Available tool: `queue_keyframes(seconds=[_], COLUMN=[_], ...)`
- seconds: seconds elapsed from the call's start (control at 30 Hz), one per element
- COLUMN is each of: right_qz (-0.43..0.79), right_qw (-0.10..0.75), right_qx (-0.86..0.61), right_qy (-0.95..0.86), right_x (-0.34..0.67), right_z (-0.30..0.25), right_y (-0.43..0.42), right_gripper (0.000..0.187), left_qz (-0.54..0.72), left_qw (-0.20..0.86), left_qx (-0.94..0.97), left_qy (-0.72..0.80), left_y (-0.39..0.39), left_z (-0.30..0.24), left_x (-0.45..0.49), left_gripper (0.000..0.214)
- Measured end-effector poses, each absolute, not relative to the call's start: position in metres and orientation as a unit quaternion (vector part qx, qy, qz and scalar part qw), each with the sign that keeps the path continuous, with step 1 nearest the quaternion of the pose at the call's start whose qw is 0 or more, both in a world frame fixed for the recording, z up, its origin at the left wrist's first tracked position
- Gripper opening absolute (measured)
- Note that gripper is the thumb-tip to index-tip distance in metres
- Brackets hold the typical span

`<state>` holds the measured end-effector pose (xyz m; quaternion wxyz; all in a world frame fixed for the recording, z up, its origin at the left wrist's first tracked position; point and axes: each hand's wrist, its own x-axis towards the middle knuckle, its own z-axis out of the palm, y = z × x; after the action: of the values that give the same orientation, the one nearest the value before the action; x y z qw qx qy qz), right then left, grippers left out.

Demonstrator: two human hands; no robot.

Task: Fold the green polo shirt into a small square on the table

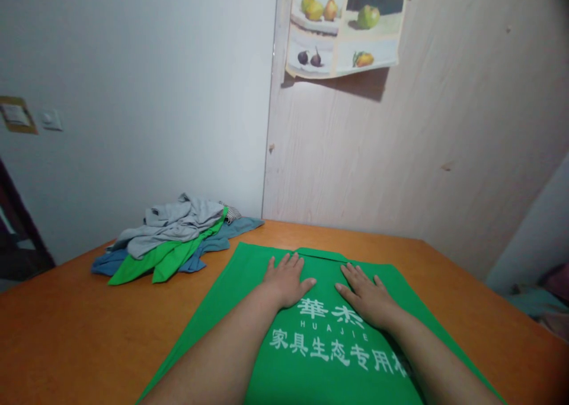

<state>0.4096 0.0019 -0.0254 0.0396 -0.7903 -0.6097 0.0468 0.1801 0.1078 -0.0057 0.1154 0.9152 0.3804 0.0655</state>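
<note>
A green garment (320,384) with white printed characters and the word HUAJIE lies spread flat before me. A narrow collar-like strip (322,254) runs along the middle of its far edge. My left hand (287,279) rests palm down on the cloth, left of the strip and just above the print, fingers stretched out. On the right side, my right hand (368,295) also lies flat with spread fingers, partly over the printed characters. Neither hand grips anything. The near end of the garment runs out of view, and my forearms cover parts of it.
A heap of crumpled clothes (178,230) in grey, bright green and blue sits at the table's back left. The orange-brown table (111,334) meets the wall behind. A fruit picture sheet (344,31) hangs there. Blurred cloth (540,301) shows beyond the right table edge.
</note>
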Motion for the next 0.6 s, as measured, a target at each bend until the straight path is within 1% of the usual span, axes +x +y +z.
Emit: queue_keyframes(seconds=[0.13,0.37,0.6], right_qz=[0.042,0.035,0.039], right_qw=[0.040,0.046,0.045], right_qx=[-0.790,-0.790,-0.790], right_qy=[-0.610,-0.610,-0.610], right_x=[0.4083,0.4077,0.4102], right_z=[-0.0260,-0.0274,-0.0295], right_y=[0.0010,0.0002,0.0017], right_gripper=[0.078,0.077,0.078], left_qz=[0.059,0.054,0.053], left_qw=[0.116,0.110,0.109], left_qx=[0.910,0.899,0.895], left_qy=[0.393,0.420,0.429], left_y=[0.1082,0.1100,0.1132], left_z=[-0.0066,-0.0080,-0.0082], left_x=[0.1804,0.1788,0.1743], left_gripper=[0.087,0.101,0.104])
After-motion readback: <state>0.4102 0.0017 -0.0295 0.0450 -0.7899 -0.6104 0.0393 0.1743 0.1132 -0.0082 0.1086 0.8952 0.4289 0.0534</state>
